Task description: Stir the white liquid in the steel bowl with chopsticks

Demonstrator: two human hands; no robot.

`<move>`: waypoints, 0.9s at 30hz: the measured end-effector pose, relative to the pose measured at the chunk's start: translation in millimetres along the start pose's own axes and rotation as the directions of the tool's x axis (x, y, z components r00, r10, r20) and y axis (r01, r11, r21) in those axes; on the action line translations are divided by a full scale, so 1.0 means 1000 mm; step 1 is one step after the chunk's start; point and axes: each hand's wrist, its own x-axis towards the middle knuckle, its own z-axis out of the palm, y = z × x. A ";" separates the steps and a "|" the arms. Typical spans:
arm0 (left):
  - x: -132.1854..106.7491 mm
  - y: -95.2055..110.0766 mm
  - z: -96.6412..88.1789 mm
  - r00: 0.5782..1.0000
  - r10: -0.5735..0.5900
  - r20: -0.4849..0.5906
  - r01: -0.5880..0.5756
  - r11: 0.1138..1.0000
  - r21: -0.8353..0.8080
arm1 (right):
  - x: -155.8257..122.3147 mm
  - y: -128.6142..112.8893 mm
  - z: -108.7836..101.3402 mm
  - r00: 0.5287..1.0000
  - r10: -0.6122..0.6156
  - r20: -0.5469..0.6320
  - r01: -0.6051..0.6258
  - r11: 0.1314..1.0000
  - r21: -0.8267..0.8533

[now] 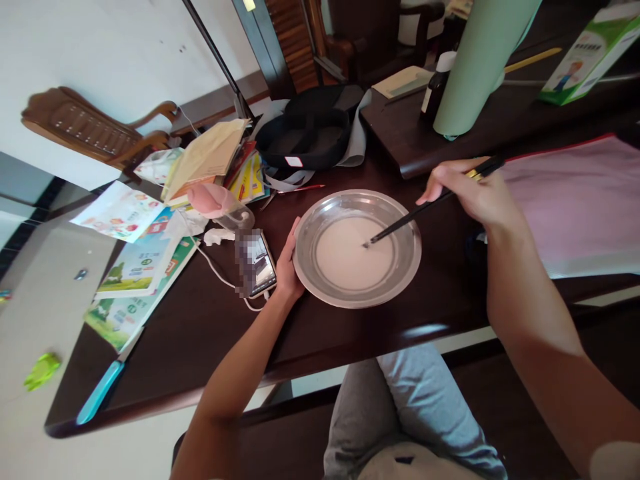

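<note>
Chopsticks [425, 210], dark with a yellowish band near the top, sit in the closed right hand [473, 193], whose fingers pinch them at right of centre in the frame. Their tips dip into pale, milky liquid [345, 257] lying in a round metal pan [357, 248] at the centre; whether the tips touch the bottom cannot be made out. The left hand [287, 267] is pressed, fingers curved, against the pan's left rim, its palm turned away and hidden. Just left of that hand lies a phone [257, 263], its screen blurred, with a white cable running off it. The pan rests on a dark wooden table [210, 320]. Further left are coloured booklets [140, 267] and a teal-handled tool [100, 392] whose blade is partly covered. A black bag [310, 137] sits behind, and a pale green cylinder [475, 60] is cut off by the top edge.
</note>
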 end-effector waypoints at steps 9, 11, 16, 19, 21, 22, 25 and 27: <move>0.000 0.000 0.001 1.000 0.002 -0.016 -0.002 1.000 0.003 | -0.001 -0.004 0.009 0.984 0.034 0.175 -0.023 0.997 -0.068; 0.000 0.000 0.002 1.000 0.003 -0.018 -0.002 1.000 0.007 | 0.000 -0.002 0.004 0.999 0.016 0.048 -0.014 0.999 -0.049; 0.000 0.001 0.001 1.000 0.013 -0.022 -0.012 1.000 0.029 | -0.001 -0.002 0.002 0.987 0.032 0.158 -0.035 0.999 0.017; 0.000 0.000 0.000 1.000 0.016 -0.008 -0.015 0.999 0.030 | -0.001 -0.004 0.008 0.958 0.047 0.283 -0.035 0.998 -0.046; 0.000 -0.001 0.000 1.000 0.017 0.002 -0.017 0.999 0.031 | 0.000 -0.004 0.007 0.974 0.038 0.222 -0.022 0.997 -0.072; 0.000 -0.001 0.000 1.000 0.016 0.003 -0.016 0.999 0.031 | 0.000 -0.003 0.005 0.986 0.028 0.161 -0.017 0.997 -0.073; 0.000 0.000 0.000 1.000 0.017 0.002 -0.017 0.999 0.027 | 0.000 0.000 -0.003 1.000 -0.006 0.025 0.006 1.000 -0.019; 0.000 0.000 0.001 1.000 0.020 0.001 -0.020 0.999 0.025 | -0.001 -0.001 -0.003 0.998 0.005 0.066 -0.005 1.000 0.007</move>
